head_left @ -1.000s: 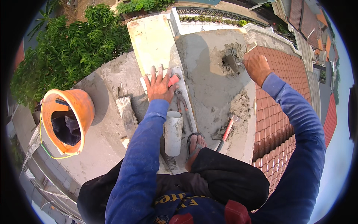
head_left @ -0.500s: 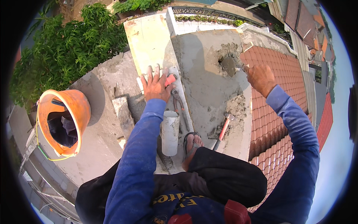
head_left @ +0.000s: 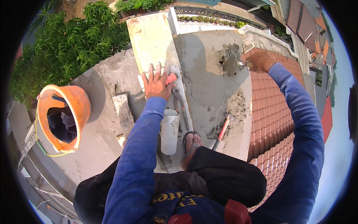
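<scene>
One trowel point(head_left: 230, 65) is at the far right of the work surface, its blade against a single rough patch of grey mortar point(head_left: 232, 50) with a dark hollow at its left side. One right hand point(head_left: 261, 61) is at the tool's handle end; its grip is narrow, closed around the handle, and slightly blurred.

One left hand point(head_left: 156, 83) lies palm down at center on one whitish board point(head_left: 173, 70). Its grip is wide, with fingers spread. One red-orange object point(head_left: 171, 78) is just beside the thumb; whether the hand bears on it cannot be told. One yellowish board point(head_left: 151, 41) extends beyond the fingertips toward the far side.

One pair of pliers point(head_left: 178, 99) with reddish handles lies near the left wrist. One white pipe point(head_left: 170, 130) stands nearer, to the left of one sandaled foot point(head_left: 192, 142). One hammer point(head_left: 223, 128) with a red and black handle lies to the right of the foot, its head close to a second mortar patch point(head_left: 236, 102).

One rough wood piece point(head_left: 123, 112) lies left of the left forearm. One orange bucket point(head_left: 84, 102) at the left contains dark cloth point(head_left: 61, 123). Reddish roof tiles point(head_left: 276, 89) border the right side; green foliage point(head_left: 74, 48) fills the far left.
</scene>
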{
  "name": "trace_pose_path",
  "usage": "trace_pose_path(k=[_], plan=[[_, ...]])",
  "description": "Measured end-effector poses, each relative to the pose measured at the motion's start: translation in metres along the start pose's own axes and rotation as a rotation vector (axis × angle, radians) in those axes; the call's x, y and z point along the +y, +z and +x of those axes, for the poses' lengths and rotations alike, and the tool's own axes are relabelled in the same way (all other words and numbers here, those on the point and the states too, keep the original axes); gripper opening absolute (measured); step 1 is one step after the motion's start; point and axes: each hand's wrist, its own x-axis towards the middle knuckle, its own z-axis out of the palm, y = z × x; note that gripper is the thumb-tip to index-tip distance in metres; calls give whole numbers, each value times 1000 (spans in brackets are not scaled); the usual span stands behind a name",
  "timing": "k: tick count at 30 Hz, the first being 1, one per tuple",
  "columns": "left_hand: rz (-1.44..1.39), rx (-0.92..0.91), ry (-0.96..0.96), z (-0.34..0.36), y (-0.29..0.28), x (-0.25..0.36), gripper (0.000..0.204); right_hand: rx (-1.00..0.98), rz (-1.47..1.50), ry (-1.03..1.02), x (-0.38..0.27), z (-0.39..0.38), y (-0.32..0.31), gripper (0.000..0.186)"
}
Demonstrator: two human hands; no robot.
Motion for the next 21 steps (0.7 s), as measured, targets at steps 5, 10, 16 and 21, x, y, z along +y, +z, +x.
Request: trace_pose_path(k=[5, 10, 16, 21], plan=[[-31, -25, -22, 2, -4, 2, 74, 166, -247, 16, -17, 1, 0, 20], [-11, -22, 9, 3, -7, 10, 76, 146, -235, 57, -43, 46, 58, 19], [-29, -1, -17, -1, -1, -1, 77, -238, 105, 7, -6, -4, 6, 35], [4, -36, -31, 1, -3, 2, 77, 145, -67, 117, -4, -20, 16, 26]])
